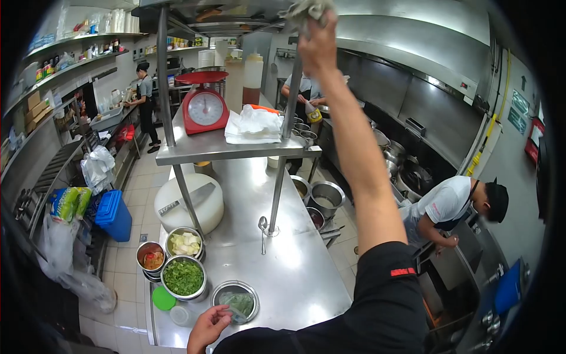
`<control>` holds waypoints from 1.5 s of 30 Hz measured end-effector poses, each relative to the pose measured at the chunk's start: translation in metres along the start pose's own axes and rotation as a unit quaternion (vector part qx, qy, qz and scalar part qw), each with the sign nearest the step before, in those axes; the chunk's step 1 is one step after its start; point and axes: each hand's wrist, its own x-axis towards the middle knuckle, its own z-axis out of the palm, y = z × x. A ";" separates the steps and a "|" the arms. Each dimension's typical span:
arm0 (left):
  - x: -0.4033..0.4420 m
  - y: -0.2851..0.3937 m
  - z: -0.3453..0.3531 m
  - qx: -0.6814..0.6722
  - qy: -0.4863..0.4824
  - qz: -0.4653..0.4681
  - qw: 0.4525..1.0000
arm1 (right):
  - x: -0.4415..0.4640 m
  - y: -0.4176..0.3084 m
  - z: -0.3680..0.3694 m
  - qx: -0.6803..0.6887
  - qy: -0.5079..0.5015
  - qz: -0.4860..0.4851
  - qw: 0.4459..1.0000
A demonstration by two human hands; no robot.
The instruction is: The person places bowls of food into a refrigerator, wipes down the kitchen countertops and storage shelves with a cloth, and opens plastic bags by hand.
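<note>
Nearest the wearer's body, a clear plastic bag is lying in the mouth of a round steel pot, something green showing through its film. It is probably behaving as a light, limp thing, its film slippery and easily torn, so its loose edge toward the person would likely be the surest place to pinch. The left hand is resting at that edge, half curled, thumb and fingertips close together; whether they are pinching the film or merely touching it, one cannot tell. Beyond the pot, to its left, a steel container of chopped greens is standing at the edge of the steel table. Farther along, a spoon is lying on the metal, and a knife is resting across a thick, round white board.

Well above the table, at the end of the outstretched arm, the right hand is grasping a greyish cloth, its fingers closed into the bunched fabric. The cloth is looking soft and light, hardly fragile; whether it is damp is not showing. A full-handed hold deep in the folds would probably be suiting it best. On the shelf behind, a red scale is standing beside stacked white napkins
</note>
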 end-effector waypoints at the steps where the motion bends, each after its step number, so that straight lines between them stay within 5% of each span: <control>1: 0.001 0.001 0.001 0.009 0.004 0.008 1.000 | -0.032 0.001 0.006 -0.013 -0.051 0.007 0.999; 4: -0.005 -0.009 0.000 -0.033 0.016 0.015 0.999 | -0.119 -0.007 -0.003 0.042 -0.136 0.023 0.990; 7: -0.028 -0.013 -0.003 -0.052 0.050 -0.020 0.997 | -0.129 -0.027 -0.040 0.062 -0.286 0.186 0.938; 10: -0.040 -0.028 -0.009 -0.072 0.088 -0.033 0.993 | -0.112 -0.004 -0.028 0.025 -0.290 0.153 0.944; 14: -0.033 -0.031 -0.005 -0.081 0.126 -0.036 0.988 | -0.006 0.019 0.023 -0.049 -0.149 0.125 0.980; 17: -0.023 -0.023 0.006 -0.082 0.117 -0.047 0.989 | -0.019 0.032 0.024 -0.023 -0.345 0.113 0.931; 20: -0.011 -0.026 0.020 -0.073 0.092 -0.033 0.992 | -0.090 0.004 -0.006 0.080 -0.135 0.107 0.982; 25: -0.021 -0.022 0.041 -0.034 0.043 -0.036 0.998 | -0.165 0.001 -0.063 0.084 -0.485 0.161 0.855; 28: -0.026 -0.023 0.040 -0.038 0.051 -0.028 0.998 | -0.153 -0.014 -0.102 0.270 -0.268 0.382 0.842; 32: -0.016 -0.022 0.036 0.016 0.038 -0.005 0.999 | -0.253 -0.049 -0.089 0.075 -0.294 0.200 0.932; 34: -0.003 -0.001 0.039 0.082 0.012 0.036 0.996 | -0.276 -0.108 -0.089 0.078 -0.184 0.235 0.951; 35: 0.006 0.030 0.041 0.128 0.000 0.067 0.989 | -0.280 -0.125 -0.091 0.104 -0.229 0.294 0.922; 36: 0.019 0.061 0.044 0.174 -0.009 0.098 0.980 | -0.273 -0.140 -0.094 0.060 -0.211 0.236 0.947; 38: 0.055 0.126 0.046 0.272 0.036 0.198 0.941 | -0.259 -0.161 -0.116 0.178 -0.269 0.269 0.907; 40: 0.106 0.195 0.053 0.269 0.106 0.281 0.915 | -0.259 -0.176 -0.125 0.255 -0.186 0.410 0.856; 41: 0.138 0.237 0.058 0.332 0.134 0.380 0.853 | -0.260 -0.181 -0.133 0.291 -0.145 0.473 0.819; 45: 0.270 0.353 0.075 0.463 0.236 0.437 0.734 | -0.261 -0.174 -0.167 0.393 -0.055 0.628 0.669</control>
